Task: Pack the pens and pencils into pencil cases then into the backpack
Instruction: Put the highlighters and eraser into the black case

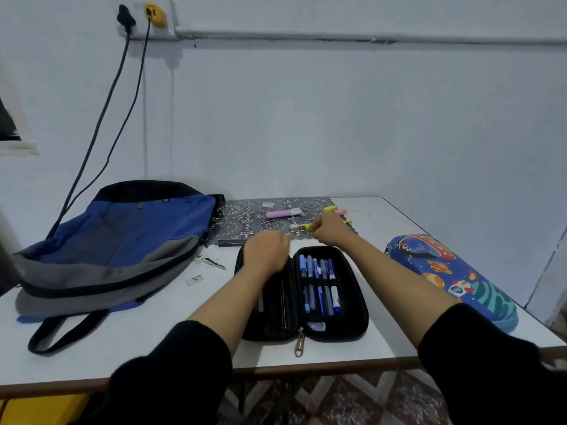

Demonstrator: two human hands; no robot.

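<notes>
While lying open, black pencil case (pixel 302 291), blue pens (pixel 319 283) strapped inside

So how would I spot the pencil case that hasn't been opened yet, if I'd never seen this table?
Start at the white table and go to its right edge, past the person's right hand. There lies the closed pencil case, on its own. Unlike the open black pencil case in the middle, with its row of blue pens, it is a bright blue hard shell printed with cartoon planets and a spaceship.
</notes>
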